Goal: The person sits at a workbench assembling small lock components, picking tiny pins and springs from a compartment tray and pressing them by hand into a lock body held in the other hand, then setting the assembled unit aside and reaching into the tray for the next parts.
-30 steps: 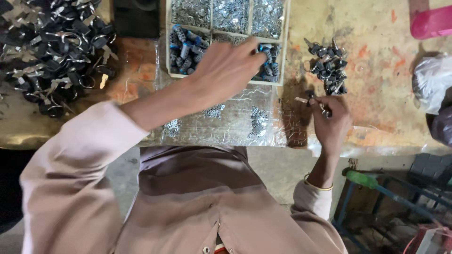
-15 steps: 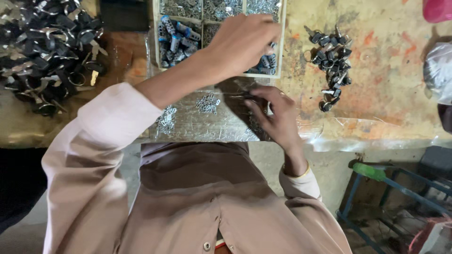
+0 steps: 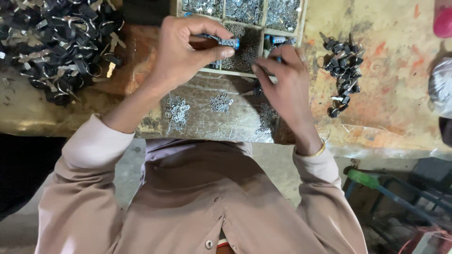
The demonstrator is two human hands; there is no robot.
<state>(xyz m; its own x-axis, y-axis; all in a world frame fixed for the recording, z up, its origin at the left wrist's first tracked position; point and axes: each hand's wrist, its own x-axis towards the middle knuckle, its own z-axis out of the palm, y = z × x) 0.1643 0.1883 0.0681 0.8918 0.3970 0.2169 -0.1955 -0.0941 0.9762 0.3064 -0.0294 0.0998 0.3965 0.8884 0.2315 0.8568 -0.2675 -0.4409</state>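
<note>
While your left hand (image 3: 181, 51) pinched a blue-tipped part (image 3: 221, 42), your right hand (image 3: 282, 77) gripped another; finished pieces (image 3: 341, 70) lay on the worktop (image 3: 391, 94).

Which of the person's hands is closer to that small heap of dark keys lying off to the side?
Right. The right hand sits just beside the small heap of dark keys; the left hand is farther, across the wooden tray.

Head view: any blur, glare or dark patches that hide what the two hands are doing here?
Head view: fairly sharp; the left hand pinching a small grey cylinder reads clearly. The right hand covers whatever it grips. Clear plastic sheet glints mildly. The black-and-metal parts heap is dim, and the lower left falls into deep shadow.
</note>
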